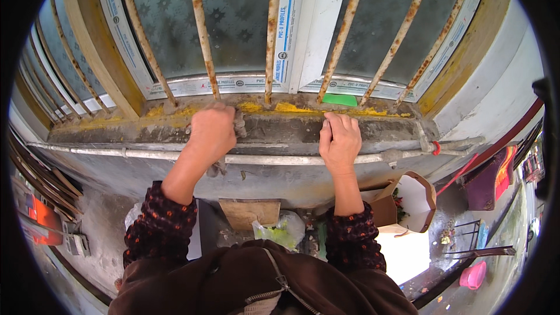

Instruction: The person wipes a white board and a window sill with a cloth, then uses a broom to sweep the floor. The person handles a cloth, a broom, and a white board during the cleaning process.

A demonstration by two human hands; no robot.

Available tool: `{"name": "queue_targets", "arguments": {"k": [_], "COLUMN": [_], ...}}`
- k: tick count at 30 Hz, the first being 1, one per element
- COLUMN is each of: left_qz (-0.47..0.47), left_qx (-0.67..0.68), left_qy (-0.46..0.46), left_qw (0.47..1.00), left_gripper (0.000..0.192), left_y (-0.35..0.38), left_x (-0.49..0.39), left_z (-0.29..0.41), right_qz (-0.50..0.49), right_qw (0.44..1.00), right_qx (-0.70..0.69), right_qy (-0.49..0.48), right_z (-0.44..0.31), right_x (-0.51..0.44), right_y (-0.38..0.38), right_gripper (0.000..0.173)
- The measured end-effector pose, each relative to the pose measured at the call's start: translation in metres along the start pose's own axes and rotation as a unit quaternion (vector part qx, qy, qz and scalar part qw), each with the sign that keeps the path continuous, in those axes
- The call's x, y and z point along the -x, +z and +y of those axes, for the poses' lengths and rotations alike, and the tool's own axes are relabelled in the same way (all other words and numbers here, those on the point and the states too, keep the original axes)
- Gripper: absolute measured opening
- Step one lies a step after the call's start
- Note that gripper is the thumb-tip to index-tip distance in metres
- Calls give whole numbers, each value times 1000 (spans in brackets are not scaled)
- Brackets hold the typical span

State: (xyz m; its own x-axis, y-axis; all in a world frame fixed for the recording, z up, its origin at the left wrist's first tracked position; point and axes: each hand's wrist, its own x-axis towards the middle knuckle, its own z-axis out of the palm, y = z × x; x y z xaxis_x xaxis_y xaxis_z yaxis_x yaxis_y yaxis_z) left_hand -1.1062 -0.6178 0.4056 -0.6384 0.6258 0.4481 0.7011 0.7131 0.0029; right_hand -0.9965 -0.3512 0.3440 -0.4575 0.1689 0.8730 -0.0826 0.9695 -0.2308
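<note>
My left hand (214, 129) is closed around a dirty grey rag (239, 123) on the window sill (280, 129); part of the rag hangs below my wrist, over the white pipe. My right hand (341, 135) rests on the sill's front edge with its fingers curled; whether anything is under them is hidden. The concrete sill is stained and carries patches of flaking yellow paint. Between the rusty window bars (271, 39), behind my right hand, lies a flat green piece (339, 99).
A white pipe (271, 159) runs along the wall below the sill. Beneath it stand a wooden board (250, 213), a plastic bag with green contents (284, 229) and an open cardboard box (418, 201). A pink basin (473, 275) and an orange bucket (45, 220) are farther off.
</note>
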Motion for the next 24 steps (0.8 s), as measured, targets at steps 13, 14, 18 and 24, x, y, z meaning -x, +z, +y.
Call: {"name": "queue_targets", "arguments": {"k": [13, 14, 18, 24], "left_qz": [72, 112, 234, 110], "left_qx": [214, 219, 164, -116], "left_qy": [150, 125, 96, 173], "left_qw": [963, 961, 954, 972], "left_gripper": [26, 27, 30, 30], "left_y": [35, 26, 11, 46], "left_x": [-7, -3, -17, -81], "left_z": [5, 11, 57, 90], "right_qz": [15, 3, 7, 8], "right_qw": [1000, 1000, 1000, 1000], "right_qx": [-18, -12, -1, -3], "right_qy": [-2, 7, 0, -12], "right_z": [-1, -2, -1, 2], "right_x": [2, 2, 3, 3], "right_y": [1, 1, 1, 0], "right_gripper": [17, 19, 22, 21]}}
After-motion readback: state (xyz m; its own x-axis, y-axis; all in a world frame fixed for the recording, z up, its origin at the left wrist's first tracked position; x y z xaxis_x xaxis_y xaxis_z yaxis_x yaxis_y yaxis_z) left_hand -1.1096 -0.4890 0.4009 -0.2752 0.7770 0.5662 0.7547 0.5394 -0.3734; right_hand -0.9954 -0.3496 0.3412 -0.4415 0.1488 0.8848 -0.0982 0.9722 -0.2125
